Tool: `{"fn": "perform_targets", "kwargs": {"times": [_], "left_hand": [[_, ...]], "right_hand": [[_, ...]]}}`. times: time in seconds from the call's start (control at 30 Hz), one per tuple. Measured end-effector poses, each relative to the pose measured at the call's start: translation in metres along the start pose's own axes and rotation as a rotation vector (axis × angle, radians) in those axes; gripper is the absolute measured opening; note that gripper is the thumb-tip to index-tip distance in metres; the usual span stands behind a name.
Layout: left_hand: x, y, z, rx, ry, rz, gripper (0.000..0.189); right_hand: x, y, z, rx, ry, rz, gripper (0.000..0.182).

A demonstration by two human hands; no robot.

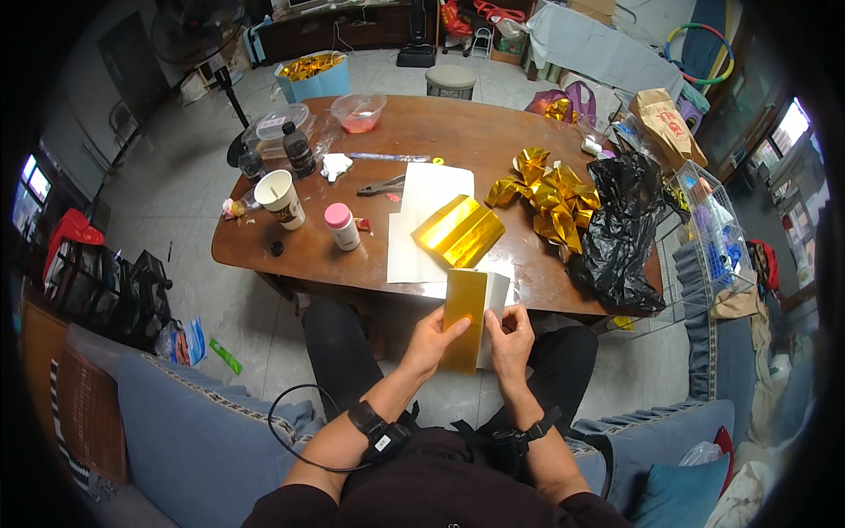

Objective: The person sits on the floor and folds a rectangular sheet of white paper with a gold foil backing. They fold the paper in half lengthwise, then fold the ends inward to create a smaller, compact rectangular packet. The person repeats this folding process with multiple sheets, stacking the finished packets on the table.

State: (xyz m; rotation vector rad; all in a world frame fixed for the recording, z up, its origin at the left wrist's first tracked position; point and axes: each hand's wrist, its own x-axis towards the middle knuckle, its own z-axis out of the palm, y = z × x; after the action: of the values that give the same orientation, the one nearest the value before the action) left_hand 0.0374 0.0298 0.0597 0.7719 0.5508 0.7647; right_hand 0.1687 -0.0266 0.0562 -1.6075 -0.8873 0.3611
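Note:
Above my lap, just off the near edge of the wooden table [317, 256], both hands hold a folded gold sheet [464, 336] with a whitish reverse side. My left hand [432, 340] grips its left part, thumb on the gold face. My right hand [509, 336] pinches the pale flap at the right. Beyond them a creased gold foil sheet [459, 231] rests partly on white paper sheets [432, 185]. Crumpled gold foil pieces [558, 201] lie to the right, beside a black plastic bag [620, 224].
On the table's left stand a paper cup [280, 200], a pink-capped bottle [342, 227], dark bottles [298, 150] and a plastic bowl [358, 112]. Dark-handled pliers or scissors [381, 186] lie near the paper. A wire rack [703, 231] adjoins the right side. A blue bin [313, 78] holds gold foil.

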Motion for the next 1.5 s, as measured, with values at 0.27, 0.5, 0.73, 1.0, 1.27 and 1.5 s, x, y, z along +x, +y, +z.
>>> {"fn": "perform_targets", "kwargs": {"times": [0.27, 0.5, 0.73, 1.0, 1.27, 1.5], "left_hand": [[-0.001, 0.000, -0.008, 0.224, 0.105, -0.043, 0.019], [-0.008, 0.013, -0.010, 0.320, -0.020, -0.106, 0.021], [-0.006, 0.024, -0.014, 0.466, -0.006, 0.040, 0.026], [-0.009, 0.023, -0.012, 0.575, 0.030, 0.193, 0.026], [-0.015, 0.024, -0.013, 0.841, -0.020, 0.538, 0.026], [-0.015, 0.027, -0.015, 0.875, -0.035, 0.556, 0.022]], "right_hand": [[-0.002, -0.001, -0.002, 0.116, -0.164, 0.102, 0.022], [0.033, -0.025, -0.021, 0.290, -0.444, 0.269, 0.027], [0.033, -0.031, -0.022, 0.275, -0.509, 0.276, 0.021], [0.032, -0.023, -0.022, 0.271, -0.468, 0.349, 0.021], [0.031, -0.005, -0.020, 0.324, -0.495, 0.486, 0.026], [0.030, 0.000, -0.019, 0.489, -0.508, 0.583, 0.022]]}}
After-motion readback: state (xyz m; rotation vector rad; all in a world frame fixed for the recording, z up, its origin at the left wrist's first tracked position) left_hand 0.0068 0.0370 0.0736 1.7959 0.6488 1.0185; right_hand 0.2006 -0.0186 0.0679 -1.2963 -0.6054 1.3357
